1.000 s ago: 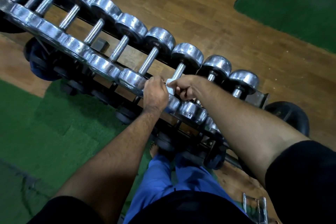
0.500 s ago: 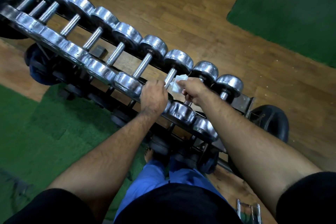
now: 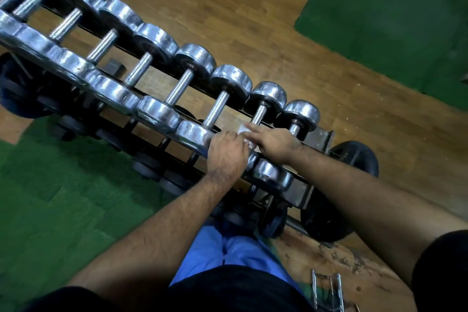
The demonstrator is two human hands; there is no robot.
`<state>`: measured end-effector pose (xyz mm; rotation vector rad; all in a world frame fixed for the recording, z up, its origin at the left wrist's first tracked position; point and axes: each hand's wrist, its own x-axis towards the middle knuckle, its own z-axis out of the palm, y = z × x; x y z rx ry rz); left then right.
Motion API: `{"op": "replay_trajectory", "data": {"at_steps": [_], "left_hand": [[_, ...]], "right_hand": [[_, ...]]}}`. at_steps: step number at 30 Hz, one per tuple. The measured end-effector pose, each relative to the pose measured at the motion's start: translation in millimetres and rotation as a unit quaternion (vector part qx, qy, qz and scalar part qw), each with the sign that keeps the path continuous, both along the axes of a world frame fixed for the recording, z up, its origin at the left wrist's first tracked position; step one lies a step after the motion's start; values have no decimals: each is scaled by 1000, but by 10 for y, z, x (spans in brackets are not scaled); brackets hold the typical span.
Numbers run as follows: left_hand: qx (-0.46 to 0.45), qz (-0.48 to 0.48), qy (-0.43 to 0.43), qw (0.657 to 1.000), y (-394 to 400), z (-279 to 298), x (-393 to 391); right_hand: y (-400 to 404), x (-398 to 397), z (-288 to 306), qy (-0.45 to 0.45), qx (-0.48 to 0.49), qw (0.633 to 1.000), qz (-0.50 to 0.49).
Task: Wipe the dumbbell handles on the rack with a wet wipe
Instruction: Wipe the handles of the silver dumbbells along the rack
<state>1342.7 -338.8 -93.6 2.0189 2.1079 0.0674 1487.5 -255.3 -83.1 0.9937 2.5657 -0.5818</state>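
Observation:
A row of chrome dumbbells (image 3: 154, 40) lies across a black rack (image 3: 319, 137), running from the upper left to the middle right. My right hand (image 3: 274, 141) holds a white wet wipe (image 3: 243, 129) against the near end of the second handle from the right (image 3: 258, 113), with the index finger stretched over the wipe. Close beside it, my left hand (image 3: 226, 156) curls over the near chrome head of the neighbouring dumbbell (image 3: 217, 106). That head and the wiped handle's near part are hidden under my hands.
Black weight plates (image 3: 355, 158) lean at the rack's right end, with more on the lower tier. Green mats lie at the left (image 3: 50, 210) and the upper right (image 3: 392, 12), wooden floor (image 3: 253, 7) between them. A small metal frame (image 3: 327, 291) stands by my right leg.
Both hands have shifted right along the rack. The wipe moved from the third handle from the right to the second one. The camera view has moved closer and to the right.

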Motion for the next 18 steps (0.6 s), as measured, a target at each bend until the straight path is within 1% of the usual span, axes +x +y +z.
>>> {"op": "replay_trajectory", "data": {"at_steps": [1, 3, 6, 7, 9, 11, 13, 16, 18], "left_hand": [[-11, -8, 10, 1000, -21, -32, 21], [-10, -11, 11, 1000, -63, -93, 45], [17, 10, -29, 999, -85, -180, 89], [27, 15, -45, 999, -81, -201, 103], [51, 32, -77, 995, -43, -220, 111], [65, 57, -103, 991, 25, -188, 84], [72, 64, -107, 990, 84, -178, 72], [86, 56, -121, 987, 105, -249, 89], [100, 60, -133, 984, 82, -300, 104]], "right_hand": [[14, -5, -17, -17, 17, 999, 29], [105, -46, -54, -44, 53, 997, 47], [284, -129, -90, -74, 93, 993, 8], [291, -148, -122, -75, 94, 993, 18], [200, -152, -200, -66, 74, 992, 84], [117, -118, -237, -35, 57, 990, 121], [194, -64, -250, -24, 64, 992, 109], [433, -15, -265, -39, 97, 994, 32], [444, -21, -286, -52, 112, 992, 21]]}}
